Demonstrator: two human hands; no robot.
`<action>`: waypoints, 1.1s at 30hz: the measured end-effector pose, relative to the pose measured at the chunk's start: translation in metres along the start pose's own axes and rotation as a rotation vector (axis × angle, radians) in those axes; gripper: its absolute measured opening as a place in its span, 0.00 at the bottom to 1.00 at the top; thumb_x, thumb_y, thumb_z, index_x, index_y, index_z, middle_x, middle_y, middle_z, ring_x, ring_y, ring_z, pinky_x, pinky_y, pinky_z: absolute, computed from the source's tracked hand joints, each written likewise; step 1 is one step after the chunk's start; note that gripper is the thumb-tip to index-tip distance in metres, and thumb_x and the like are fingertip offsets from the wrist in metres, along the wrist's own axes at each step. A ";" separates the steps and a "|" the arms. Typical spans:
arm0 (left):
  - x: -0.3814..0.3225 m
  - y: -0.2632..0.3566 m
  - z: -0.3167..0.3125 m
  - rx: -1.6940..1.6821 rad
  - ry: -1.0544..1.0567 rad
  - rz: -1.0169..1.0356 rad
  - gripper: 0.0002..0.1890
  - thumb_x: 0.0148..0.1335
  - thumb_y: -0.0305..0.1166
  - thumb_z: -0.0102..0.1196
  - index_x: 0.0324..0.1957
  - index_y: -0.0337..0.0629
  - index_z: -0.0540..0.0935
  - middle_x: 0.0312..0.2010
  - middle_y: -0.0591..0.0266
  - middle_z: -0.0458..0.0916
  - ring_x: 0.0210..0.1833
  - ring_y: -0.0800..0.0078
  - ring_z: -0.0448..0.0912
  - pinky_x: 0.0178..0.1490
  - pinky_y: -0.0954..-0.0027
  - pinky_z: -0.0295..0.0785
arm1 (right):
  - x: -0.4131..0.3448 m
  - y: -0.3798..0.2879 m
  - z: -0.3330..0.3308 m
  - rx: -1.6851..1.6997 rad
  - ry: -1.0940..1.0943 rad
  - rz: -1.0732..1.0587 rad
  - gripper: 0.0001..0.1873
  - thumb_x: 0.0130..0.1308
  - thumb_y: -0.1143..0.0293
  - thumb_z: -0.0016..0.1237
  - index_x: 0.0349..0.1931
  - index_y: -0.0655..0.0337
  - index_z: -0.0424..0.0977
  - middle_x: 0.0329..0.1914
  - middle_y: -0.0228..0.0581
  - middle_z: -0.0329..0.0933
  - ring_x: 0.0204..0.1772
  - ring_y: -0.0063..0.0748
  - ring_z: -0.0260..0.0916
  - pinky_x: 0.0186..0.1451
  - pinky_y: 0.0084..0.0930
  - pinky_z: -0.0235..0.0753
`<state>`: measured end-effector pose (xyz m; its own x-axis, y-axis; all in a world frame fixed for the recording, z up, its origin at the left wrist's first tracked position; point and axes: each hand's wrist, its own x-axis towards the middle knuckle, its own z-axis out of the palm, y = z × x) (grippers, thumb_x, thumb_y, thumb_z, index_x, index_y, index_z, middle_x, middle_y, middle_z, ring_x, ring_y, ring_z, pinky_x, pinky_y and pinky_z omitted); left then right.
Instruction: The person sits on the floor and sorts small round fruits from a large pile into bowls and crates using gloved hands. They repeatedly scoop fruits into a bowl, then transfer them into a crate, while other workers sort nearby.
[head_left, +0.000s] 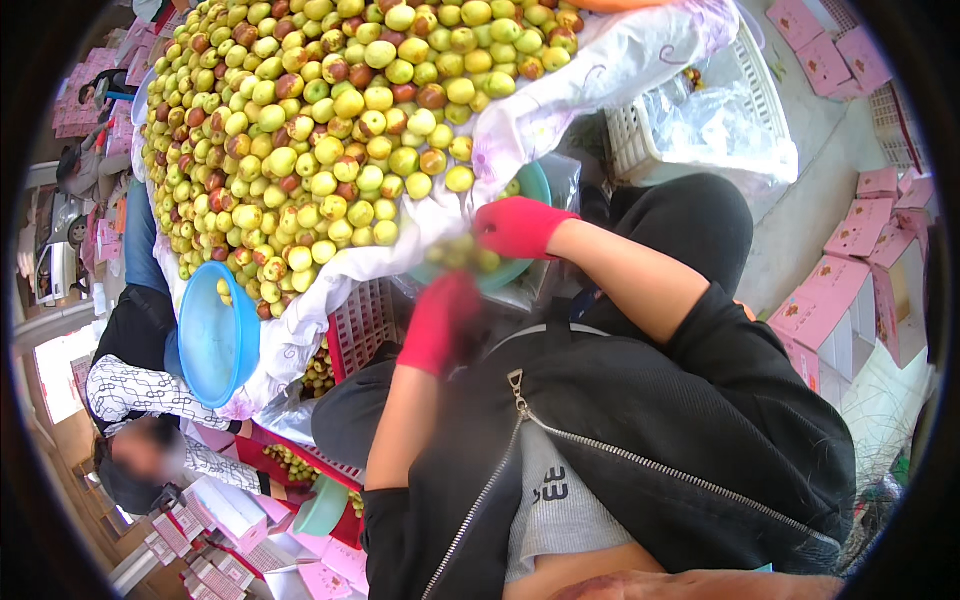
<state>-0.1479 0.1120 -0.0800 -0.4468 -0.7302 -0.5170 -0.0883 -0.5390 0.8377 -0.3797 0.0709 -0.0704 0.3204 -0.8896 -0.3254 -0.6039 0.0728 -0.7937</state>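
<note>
A large heap of green and brown jujubes (300, 142) lies on a white floral cloth (517, 127). My right hand (521, 229), in a red glove, is curled over a green plastic bowl (536, 180) at the near edge of the cloth. What lies within its fingers is hidden. My left hand (444, 319), also red-gloved and blurred by motion, is just below several blurred jujubes (461, 253), between the two hands and over the bowl's left side. Whether its fingers are closed cannot be told. More jujubes show inside the bowl, partly covered by my right hand.
A blue basin (217, 337) tilts at the heap's lower left. Beside it a co-worker (157, 382) reaches toward another green bowl (322, 506). A red crate (364, 326) is under the cloth's edge. A white basket (705, 112) with plastic bags and pink cartons (825, 300) stand at right.
</note>
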 end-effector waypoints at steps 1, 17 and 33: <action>0.001 -0.004 -0.001 0.059 0.017 -0.073 0.20 0.68 0.39 0.50 0.57 0.37 0.73 0.49 0.56 0.78 0.50 0.64 0.77 0.53 0.64 0.74 | -0.003 -0.003 -0.011 0.135 0.053 -0.049 0.16 0.60 0.59 0.48 0.41 0.60 0.79 0.42 0.48 0.81 0.45 0.49 0.78 0.49 0.36 0.77; 0.016 0.089 -0.012 -0.099 -0.138 -0.029 0.19 0.67 0.36 0.51 0.56 0.38 0.75 0.50 0.58 0.79 0.54 0.68 0.77 0.58 0.65 0.71 | 0.119 -0.023 -0.134 -0.689 0.687 -0.149 0.10 0.56 0.68 0.50 0.38 0.54 0.78 0.40 0.42 0.77 0.46 0.47 0.76 0.45 0.43 0.77; 0.026 0.087 -0.030 -0.210 -0.180 0.048 0.19 0.66 0.34 0.52 0.57 0.38 0.73 0.49 0.59 0.78 0.51 0.71 0.77 0.53 0.71 0.73 | 0.102 -0.046 -0.155 -0.360 0.481 -0.201 0.29 0.52 0.59 0.60 0.55 0.55 0.71 0.45 0.45 0.77 0.46 0.41 0.77 0.49 0.33 0.77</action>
<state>-0.1407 0.0337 -0.0260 -0.5987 -0.6808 -0.4220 0.1145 -0.5942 0.7961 -0.4324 -0.0935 0.0122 0.1402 -0.9793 0.1459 -0.8006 -0.1988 -0.5653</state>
